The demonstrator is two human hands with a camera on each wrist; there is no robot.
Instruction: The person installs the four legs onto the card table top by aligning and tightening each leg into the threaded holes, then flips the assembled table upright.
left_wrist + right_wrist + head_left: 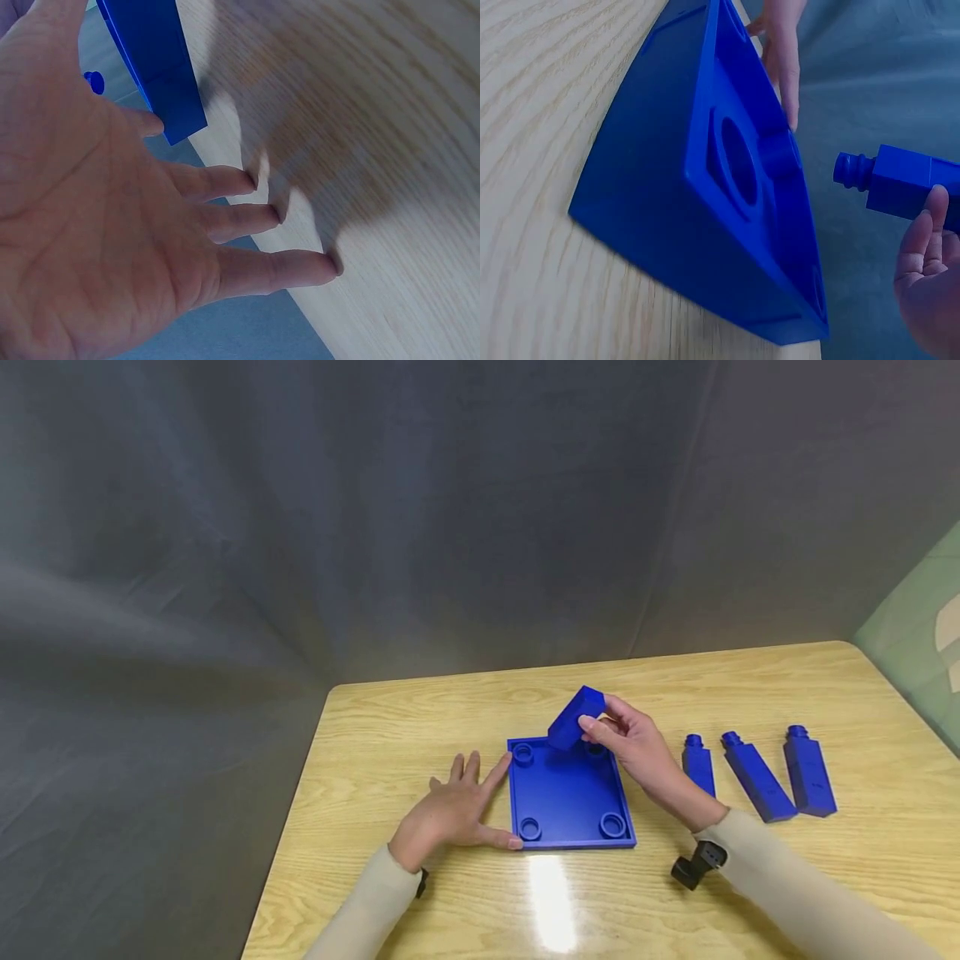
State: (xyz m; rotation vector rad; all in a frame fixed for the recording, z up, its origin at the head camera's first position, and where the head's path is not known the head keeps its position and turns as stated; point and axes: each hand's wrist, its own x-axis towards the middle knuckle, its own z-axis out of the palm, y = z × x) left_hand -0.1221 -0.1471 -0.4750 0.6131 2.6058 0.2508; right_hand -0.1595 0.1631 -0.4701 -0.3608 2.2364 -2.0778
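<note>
Dark grey fabric (480,510) hangs behind 1 wood-grained table (405,718).

Head camera: worn on my head, looks forward and down from above; widest and farthest of the three, taking in the desk (405,722) and the dark curtain (465,527) behind it; left wrist camera: very close, faces the palm of my left hand (450,812), which fills the frame's left; view rolled, desk slanting at right; right wrist camera: low and close to the blue tray (566,793), also rolled, desk at frame left, my right hand (637,743) at the right edge; all three share the tray and my left hand; head and right wrist share my right hand.
</note>
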